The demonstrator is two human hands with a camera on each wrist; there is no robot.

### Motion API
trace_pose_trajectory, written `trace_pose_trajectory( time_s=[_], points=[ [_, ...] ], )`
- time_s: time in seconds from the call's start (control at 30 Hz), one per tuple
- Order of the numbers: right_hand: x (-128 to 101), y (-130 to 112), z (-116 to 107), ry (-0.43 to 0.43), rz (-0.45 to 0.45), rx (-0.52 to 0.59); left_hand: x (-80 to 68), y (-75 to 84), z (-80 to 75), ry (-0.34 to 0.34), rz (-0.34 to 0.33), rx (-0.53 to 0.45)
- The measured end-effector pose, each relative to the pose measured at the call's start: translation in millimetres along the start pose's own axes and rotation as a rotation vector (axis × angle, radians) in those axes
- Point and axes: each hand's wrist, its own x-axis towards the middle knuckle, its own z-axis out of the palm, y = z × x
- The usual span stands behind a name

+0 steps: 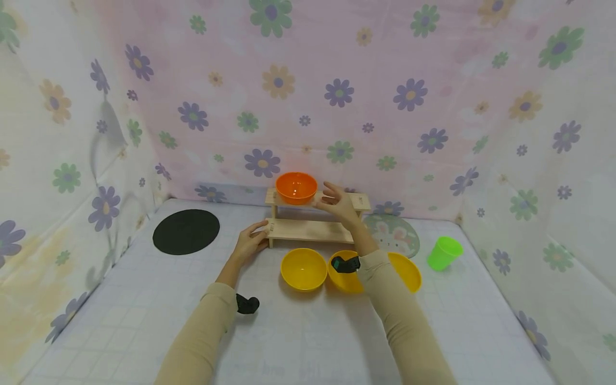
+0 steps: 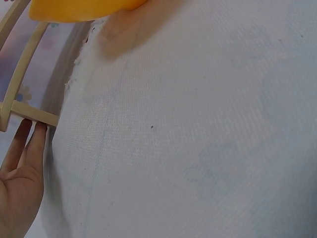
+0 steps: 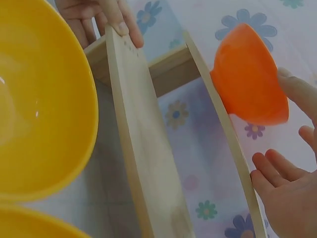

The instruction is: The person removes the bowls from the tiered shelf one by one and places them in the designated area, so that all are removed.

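Beige sleeves reach from the near edge. Left hand (image 1: 250,244), fingers straight, presses the left end of the two-tier wooden rack (image 1: 308,230). An orange bowl (image 1: 295,187) sits on its top shelf, the released right hand (image 1: 337,204) just beside it. Three yellow bowls (image 1: 303,268) lie nearer; a green cup (image 1: 445,252) stands right. No writing is legible.

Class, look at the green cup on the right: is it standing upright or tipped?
Tipped: the green cup leans, its open mouth angled up and to the right.
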Motion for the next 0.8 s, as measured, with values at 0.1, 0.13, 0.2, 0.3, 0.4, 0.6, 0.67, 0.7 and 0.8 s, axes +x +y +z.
trace_pose_trajectory(
  time_s=[0.1, 0.13, 0.2, 0.3, 0.4, 0.6, 0.67, 0.7, 0.8],
  points=[
    [5, 0, 7, 0.007, 0.017, -0.033, 0.9, -0.4, -0.7, 0.002, 0.000, 0.009],
    [7, 0, 10, 0.008, 0.022, -0.048, 1.1, -0.5, -0.8, 0.005, -0.001, 0.010],
    [9, 0, 14, -0.002, 0.030, -0.056, 1.3, -0.4, -1.2, 0.004, 0.002, 0.013],
    [12, 0, 19, -0.035, 0.040, -0.042, 1.3, -0.3, -1.3, 0.001, 0.008, 0.009],
    [14, 0, 24, -0.049, 0.042, -0.011, 0.7, -0.4, -1.0, -0.011, 0.010, 0.002],
    [15, -2, 32, -0.036, 0.025, -0.012, -0.8, -1.0, -1.8, -0.016, 0.006, -0.001],
    [15, -3, 35, -0.031, 0.035, -0.021, -0.8, -1.2, -2.2, -0.010, 0.004, -0.002],
    [15, -4, 36, -0.028, 0.038, -0.022, -0.6, -1.2, -2.3, -0.011, 0.003, -0.003],
    [15, -4, 38, 0.004, 0.052, -0.043, -0.3, -0.9, -2.5, -0.012, 0.001, -0.012]
  ],
)
